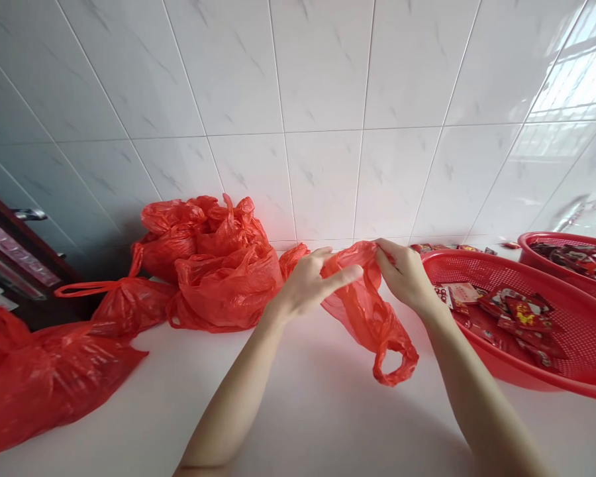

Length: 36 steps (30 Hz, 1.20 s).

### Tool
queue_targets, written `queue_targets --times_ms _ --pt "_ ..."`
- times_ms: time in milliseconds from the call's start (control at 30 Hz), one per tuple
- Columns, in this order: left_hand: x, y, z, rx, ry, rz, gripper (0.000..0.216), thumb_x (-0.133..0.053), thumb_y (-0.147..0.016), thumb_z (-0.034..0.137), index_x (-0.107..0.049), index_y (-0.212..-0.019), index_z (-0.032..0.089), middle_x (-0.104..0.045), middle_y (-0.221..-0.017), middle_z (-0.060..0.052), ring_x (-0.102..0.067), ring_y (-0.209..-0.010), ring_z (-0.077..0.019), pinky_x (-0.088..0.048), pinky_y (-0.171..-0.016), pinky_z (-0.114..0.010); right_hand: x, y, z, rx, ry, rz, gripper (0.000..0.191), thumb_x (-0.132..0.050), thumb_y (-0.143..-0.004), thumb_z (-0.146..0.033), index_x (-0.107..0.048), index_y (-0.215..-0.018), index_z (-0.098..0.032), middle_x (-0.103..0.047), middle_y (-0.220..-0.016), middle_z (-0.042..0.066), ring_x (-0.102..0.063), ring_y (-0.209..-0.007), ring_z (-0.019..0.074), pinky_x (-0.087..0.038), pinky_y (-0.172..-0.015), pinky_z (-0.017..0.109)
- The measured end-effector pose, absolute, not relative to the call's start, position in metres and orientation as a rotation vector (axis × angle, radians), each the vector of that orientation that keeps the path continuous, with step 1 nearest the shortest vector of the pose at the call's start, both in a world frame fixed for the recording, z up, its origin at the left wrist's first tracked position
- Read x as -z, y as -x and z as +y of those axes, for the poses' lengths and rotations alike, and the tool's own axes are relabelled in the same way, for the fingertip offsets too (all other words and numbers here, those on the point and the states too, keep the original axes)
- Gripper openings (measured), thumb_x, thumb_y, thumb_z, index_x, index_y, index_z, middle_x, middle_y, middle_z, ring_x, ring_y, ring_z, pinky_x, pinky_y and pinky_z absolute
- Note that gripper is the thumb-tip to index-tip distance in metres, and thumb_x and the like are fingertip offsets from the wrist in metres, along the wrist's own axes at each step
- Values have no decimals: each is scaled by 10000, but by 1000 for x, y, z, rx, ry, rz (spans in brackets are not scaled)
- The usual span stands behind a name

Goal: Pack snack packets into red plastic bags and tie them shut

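Note:
A thin red plastic bag (362, 311) hangs between my hands, its looped handle (397, 361) dangling above the white tabletop. My right hand (402, 271) pinches its upper edge with thumb and fingers. At the bag's left side is my left hand (308, 281), its thumb stretched straight across the front of the plastic and apart from the other fingers. Those fingers are partly hidden, and the thumb is slightly blurred. The bag looks limp and thin, with nothing visible inside.
Filled red bags (223, 285) are heaped against the tiled wall, with another tied bag (129, 305) and a large one (49, 384) at left. On the right, a red plastic basket (576, 324) contains small red packets (526, 318). A second basket (531, 246) stands behind it.

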<state>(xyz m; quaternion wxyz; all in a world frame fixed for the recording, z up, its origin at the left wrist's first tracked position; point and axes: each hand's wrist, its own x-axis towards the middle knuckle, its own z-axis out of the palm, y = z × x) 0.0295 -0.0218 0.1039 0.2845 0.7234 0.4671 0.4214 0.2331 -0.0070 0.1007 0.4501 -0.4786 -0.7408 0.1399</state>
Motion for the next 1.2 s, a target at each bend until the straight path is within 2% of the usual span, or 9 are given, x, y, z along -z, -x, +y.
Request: queue_targets --times_ms 133,267,500,633,767,833,1000,1100,1200 --pt "-101 -37 -22 -1041 -2179 1210 410 -663 -790 149 -688 -1192 227 -695 -1260 -56 -617 -1201 -279 -502 -1011 -380 -99 -232 -7 -354 1208 -1852 249 -399 -941 -293 -506 -730 -216 -515 -605 -27 -435 -552 127 -332 -533 250" --pt "-97 -36 -14 -1087 -2128 1267 449 -541 -770 17 -708 -1132 221 -740 -1144 -38 -688 -1031 -218 -545 -873 -307 -98 -233 -7 -406 1261 -1929 321 -466 -963 -422 -628 -1140 -209 -730 -1041 81 -669 -922 221 -487 -772 312" --pt "-78 -28 18 -1434 -1807 1337 299 -486 -786 23 -696 -918 189 -755 -980 -40 -701 -941 -200 -538 -863 -306 -94 -235 -9 -502 1428 -2190 799 -587 -872 -622 -355 -1526 -225 -476 -1529 176 -513 -1345 351 -500 -972 457" --pt "-61 -18 43 -1717 -1625 1575 269 -485 -804 45 -633 -987 176 -712 -1083 -91 -668 -1059 -223 -513 -965 -353 -97 -237 -11 -455 1425 -2195 736 -514 -928 -596 -317 -1549 -255 -493 -1518 151 -484 -1376 339 -505 -977 456" --pt "-45 -9 57 -1650 -1653 1676 312 -542 -857 145 -593 -1164 165 -635 -1266 -155 -576 -1258 -273 -432 -1096 -426 -97 -238 -11 -384 1377 -2200 668 -511 -947 -545 -355 -1532 -262 -430 -1570 120 -474 -1393 321 -480 -1033 430" --pt "-40 -6 59 -1515 -1698 1668 467 -625 -838 210 -542 -1296 177 -562 -1402 -177 -489 -1372 -312 -383 -1141 -467 -95 -238 -10 -376 1363 -2214 661 -513 -950 -531 -357 -1530 -255 -415 -1579 120 -473 -1396 314 -470 -1050 420" --pt "-34 10 60 -817 -1808 1944 1083 -743 -715 174 -111 -1594 178 -5 -1685 -219 -30 -1566 -350 -302 -1192 -449 -93 -239 -8 -375 1319 -2229 582 -512 -956 -497 -401 -1495 -306 -472 -1530 105 -537 -1338 305 -520 -972 405" --pt "-29 19 62 -667 -1811 2057 1074 -701 -636 40 -190 -1577 119 -255 -1629 -251 -183 -1543 -361 -308 -1184 -420 -94 -239 -8 -368 1322 -2233 546 -512 -957 -468 -432 -1468 -293 -478 -1520 110 -546 -1322 303 -520 -964 408" --pt "-18 25 64 -638 -1742 2091 821 -680 -551 -13 -537 -1352 93 -634 -1302 -249 -511 -1341 -420 -401 -1080 -460 -95 -239 -8 -388 1356 -2246 534 -501 -961 -460 -445 -1455 -266 -450 -1543 116 -531 -1334 304 -519 -964 408"
